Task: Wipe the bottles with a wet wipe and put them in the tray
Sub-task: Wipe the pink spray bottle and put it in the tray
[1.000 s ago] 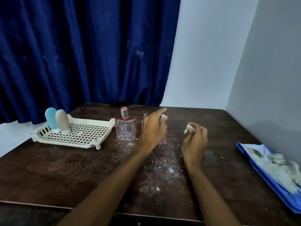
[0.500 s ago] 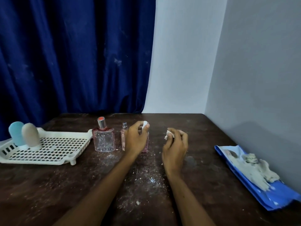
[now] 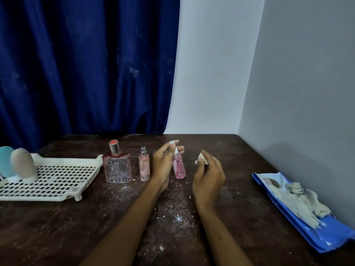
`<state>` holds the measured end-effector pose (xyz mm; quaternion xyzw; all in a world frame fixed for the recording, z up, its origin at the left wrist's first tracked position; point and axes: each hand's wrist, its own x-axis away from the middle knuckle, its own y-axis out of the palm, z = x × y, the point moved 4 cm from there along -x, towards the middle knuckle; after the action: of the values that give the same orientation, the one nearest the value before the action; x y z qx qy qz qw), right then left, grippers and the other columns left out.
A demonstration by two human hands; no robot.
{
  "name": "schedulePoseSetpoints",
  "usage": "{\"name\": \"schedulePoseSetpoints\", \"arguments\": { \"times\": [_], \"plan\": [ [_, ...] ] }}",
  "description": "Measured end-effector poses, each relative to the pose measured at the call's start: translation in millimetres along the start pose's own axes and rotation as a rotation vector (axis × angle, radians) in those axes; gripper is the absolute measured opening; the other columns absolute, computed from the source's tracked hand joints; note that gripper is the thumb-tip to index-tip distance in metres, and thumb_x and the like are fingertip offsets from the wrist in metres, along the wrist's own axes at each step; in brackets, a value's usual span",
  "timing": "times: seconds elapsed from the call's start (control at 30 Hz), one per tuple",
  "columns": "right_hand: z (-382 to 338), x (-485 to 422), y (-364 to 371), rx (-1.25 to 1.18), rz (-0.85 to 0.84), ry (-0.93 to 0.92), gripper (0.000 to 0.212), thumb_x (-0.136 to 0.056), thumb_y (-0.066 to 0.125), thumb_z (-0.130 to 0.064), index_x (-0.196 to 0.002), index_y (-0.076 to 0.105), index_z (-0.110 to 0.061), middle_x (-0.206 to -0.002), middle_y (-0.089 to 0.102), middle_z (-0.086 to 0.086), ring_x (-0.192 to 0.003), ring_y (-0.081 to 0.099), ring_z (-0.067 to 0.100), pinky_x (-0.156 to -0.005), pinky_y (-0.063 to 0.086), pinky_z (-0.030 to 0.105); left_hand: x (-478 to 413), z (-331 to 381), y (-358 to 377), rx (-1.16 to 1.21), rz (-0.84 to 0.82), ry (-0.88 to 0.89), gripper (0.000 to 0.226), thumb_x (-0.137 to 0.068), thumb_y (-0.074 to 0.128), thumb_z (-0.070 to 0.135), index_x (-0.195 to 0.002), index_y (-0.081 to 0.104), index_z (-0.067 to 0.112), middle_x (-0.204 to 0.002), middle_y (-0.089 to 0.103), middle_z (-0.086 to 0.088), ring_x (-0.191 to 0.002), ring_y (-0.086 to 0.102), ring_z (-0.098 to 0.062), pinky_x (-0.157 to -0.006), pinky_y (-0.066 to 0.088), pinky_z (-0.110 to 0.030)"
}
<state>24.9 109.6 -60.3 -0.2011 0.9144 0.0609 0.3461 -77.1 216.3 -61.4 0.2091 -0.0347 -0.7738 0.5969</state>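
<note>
My left hand (image 3: pixel 163 166) pinches the white-capped top of a small pink bottle (image 3: pixel 179 169), which stands slightly tilted at mid-table. Just to its right, my right hand (image 3: pixel 208 175) holds a crumpled white wipe (image 3: pixel 200 159) in its fingertips, apart from the bottle. A slim peach spray bottle (image 3: pixel 144 167) and a square clear perfume bottle (image 3: pixel 117 168) stand left of my left hand. The white perforated tray (image 3: pixel 57 197) lies at the far left, with a blue bottle (image 3: pixel 4 162) and a beige bottle (image 3: pixel 23 164) upright in it.
A blue wipes pack (image 3: pixel 326 233) with soiled wipes (image 3: pixel 299 200) on top lies along the right wall. White crumbs and dust speckle the dark wooden table (image 3: pixel 57 237) in front of my hands. A blue curtain hangs behind.
My left hand has shifted from wrapping the pink bottle's body to holding its top, so the bottle shows more. The right hand with the wipe stays beside it. The view has swung right.
</note>
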Motion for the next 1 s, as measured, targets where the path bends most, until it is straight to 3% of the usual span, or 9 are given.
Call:
{"name": "schedulePoseSetpoints", "arguments": {
  "times": [0.07, 0.17, 0.27, 0.4, 0.5, 0.63, 0.77, 0.9, 1.0],
  "plan": [
    [2.1, 0.0, 1.5, -0.026, -0.021, 0.058, 0.030, -0.089, 0.070, -0.012, -0.119, 0.070, -0.008, -0.111, 0.067, 0.005, -0.100, 0.064, 0.014, -0.088, 0.054, 0.023, -2.9, -1.3, -2.1, 0.039, -0.026, -0.025, 0.028, -0.102, 0.051, 0.021, -0.124, 0.064, 0.008, -0.112, 0.073, -0.013, -0.105, 0.070, -0.023, -0.093, 0.054, -0.034],
    [10.0, -3.0, 2.8, -0.157, -0.025, 0.273, 0.031, -0.087, 0.073, -0.012, -0.118, 0.070, -0.012, -0.111, 0.068, 0.002, -0.097, 0.066, 0.012, -0.079, 0.051, 0.008, -4.5, -2.9, -5.0, 0.093, -0.052, -0.063, 0.030, -0.102, 0.049, 0.020, -0.126, 0.062, 0.007, -0.115, 0.072, -0.013, -0.108, 0.069, -0.023, -0.091, 0.054, -0.030],
    [17.1, -21.8, 12.8, -0.225, -0.091, 0.385, 0.025, -0.086, 0.073, -0.015, -0.111, 0.073, -0.018, -0.101, 0.073, -0.004, -0.092, 0.068, 0.008, -0.089, 0.056, 0.028, -5.2, -3.4, -4.6, 0.102, -0.062, -0.073, 0.029, -0.103, 0.049, 0.020, -0.126, 0.062, 0.008, -0.116, 0.071, -0.012, -0.109, 0.069, -0.021, -0.093, 0.053, -0.031],
    [9.6, -50.5, 30.7, -0.076, -0.399, 0.077, 0.022, -0.089, 0.071, -0.022, -0.111, 0.073, -0.020, -0.096, 0.074, -0.009, -0.087, 0.067, 0.002, -0.081, 0.057, 0.025, -4.8, -5.9, -2.8, 0.100, -0.072, -0.056, 0.031, -0.101, 0.050, 0.024, -0.126, 0.061, 0.008, -0.115, 0.072, -0.012, -0.110, 0.069, -0.022, -0.100, 0.051, -0.035],
    [15.0, -49.5, 33.9, -0.023, -0.465, -0.105, 0.021, -0.090, 0.070, -0.021, -0.110, 0.073, -0.018, -0.095, 0.074, -0.006, -0.084, 0.068, 0.004, -0.076, 0.057, 0.024, -6.1, -7.6, -2.6, 0.070, -0.080, -0.051, 0.035, -0.101, 0.052, 0.028, -0.129, 0.060, 0.010, -0.115, 0.073, -0.012, -0.110, 0.069, -0.022, -0.102, 0.051, -0.040],
    [17.3, -43.2, 34.3, -0.020, -0.498, -0.132, 0.019, -0.091, 0.067, -0.024, -0.109, 0.073, -0.020, -0.094, 0.072, -0.012, -0.082, 0.065, -0.002, -0.073, 0.053, 0.018, -5.8, -7.0, -2.7, 0.062, -0.065, -0.041, 0.036, -0.100, 0.052, 0.029, -0.132, 0.059, 0.013, -0.116, 0.072, -0.012, -0.110, 0.069, -0.021, -0.100, 0.051, -0.038],
    [18.7, -39.0, 31.6, 0.033, -0.480, -0.181, 0.020, -0.094, 0.064, -0.033, -0.106, 0.073, -0.021, -0.091, 0.072, -0.009, -0.082, 0.064, 0.016, -0.074, 0.055, 0.036, -4.3, -4.9, -4.7, 0.079, -0.048, -0.044, 0.034, -0.103, 0.048, 0.023, -0.133, 0.055, 0.008, -0.119, 0.069, -0.016, -0.111, 0.068, -0.023, -0.098, 0.052, -0.035],
    [18.3, -39.4, 28.4, 0.049, -0.478, -0.222, 0.017, -0.090, 0.069, -0.021, -0.105, 0.074, -0.015, -0.095, 0.071, -0.003, -0.083, 0.064, 0.009, -0.078, 0.056, 0.029, -3.6, -4.9, -4.2, 0.052, -0.056, -0.066, 0.034, -0.105, 0.043, 0.022, -0.131, 0.054, 0.004, -0.123, 0.067, -0.015, -0.113, 0.067, -0.023, -0.099, 0.052, -0.034],
    [18.9, -41.2, 27.5, 0.053, -0.480, -0.237, 0.017, -0.089, 0.071, -0.017, -0.106, 0.075, -0.014, -0.099, 0.070, 0.002, -0.087, 0.065, 0.013, -0.080, 0.057, 0.031, -4.5, -4.1, -3.4, 0.052, -0.067, -0.068, 0.032, -0.105, 0.043, 0.022, -0.127, 0.056, 0.003, -0.124, 0.067, -0.015, -0.113, 0.067, -0.022, -0.097, 0.052, -0.032]
  ]
}}
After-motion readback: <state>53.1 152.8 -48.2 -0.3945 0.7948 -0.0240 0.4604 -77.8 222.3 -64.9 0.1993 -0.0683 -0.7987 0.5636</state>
